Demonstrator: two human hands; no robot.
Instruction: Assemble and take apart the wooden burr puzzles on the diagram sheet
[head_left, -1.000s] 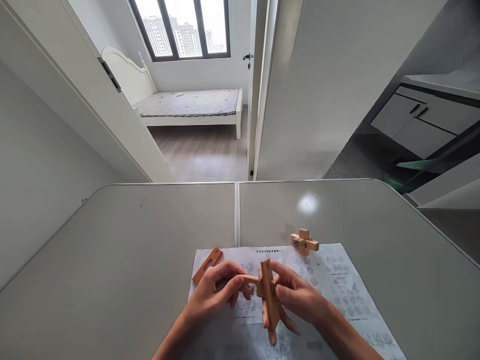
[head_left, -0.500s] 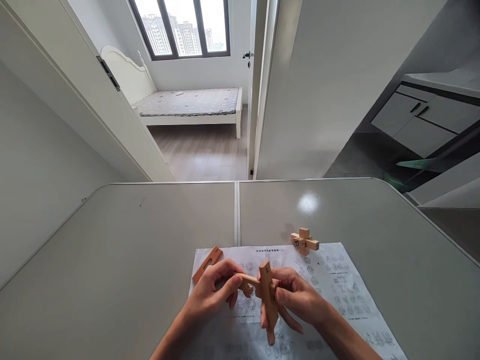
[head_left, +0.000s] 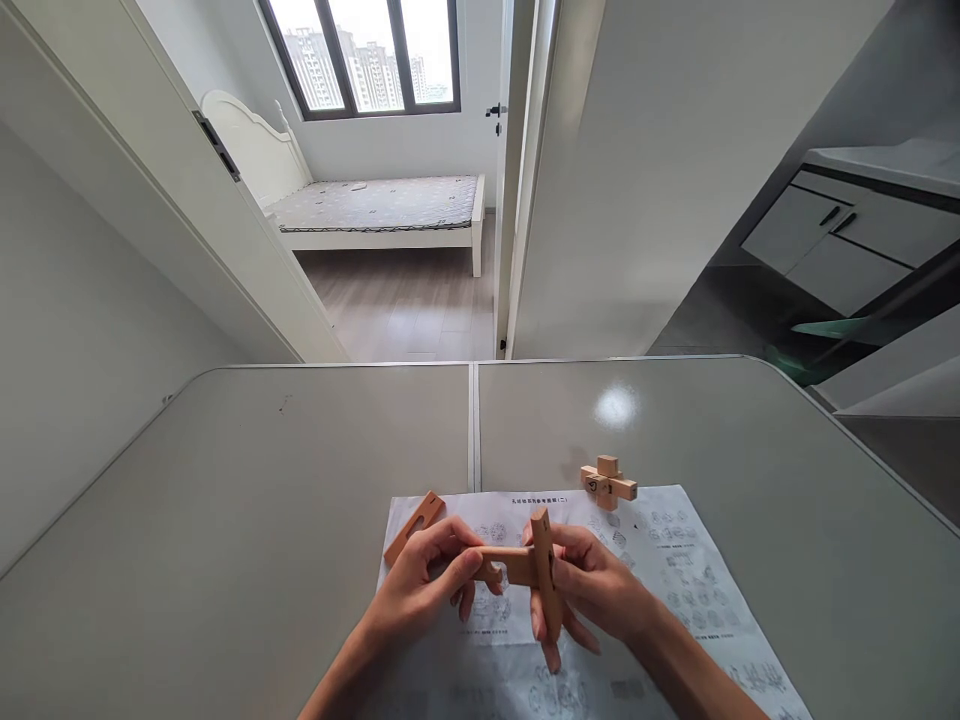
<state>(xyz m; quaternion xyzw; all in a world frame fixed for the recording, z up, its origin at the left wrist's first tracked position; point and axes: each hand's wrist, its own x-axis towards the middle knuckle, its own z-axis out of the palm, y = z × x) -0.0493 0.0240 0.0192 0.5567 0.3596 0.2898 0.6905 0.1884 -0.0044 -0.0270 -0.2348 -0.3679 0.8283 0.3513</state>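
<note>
My left hand (head_left: pixel 420 592) pinches the end of a flat wooden puzzle bar (head_left: pixel 504 564) that lies roughly level. It crosses an upright wooden bar (head_left: pixel 546 572) gripped by my right hand (head_left: pixel 600 592). The two bars form a cross held just above a printed instruction sheet (head_left: pixel 675 570) at the near edge of the table. A loose slotted wooden piece (head_left: pixel 414 528) lies at the sheet's top left corner, close to my left hand. A small assembled wooden cross (head_left: pixel 608 484) sits at the sheet's top right.
The grey table (head_left: pixel 262 480) has a seam down its middle and rounded far corners. Beyond it an open doorway shows a room with a bed (head_left: pixel 379 212) and a window. Grey cabinets (head_left: pixel 847 240) stand at the right.
The upright bar has turned more edge-on and tilted upright. The level bar has slid further into it. Both hands stay in nearly the same place.
</note>
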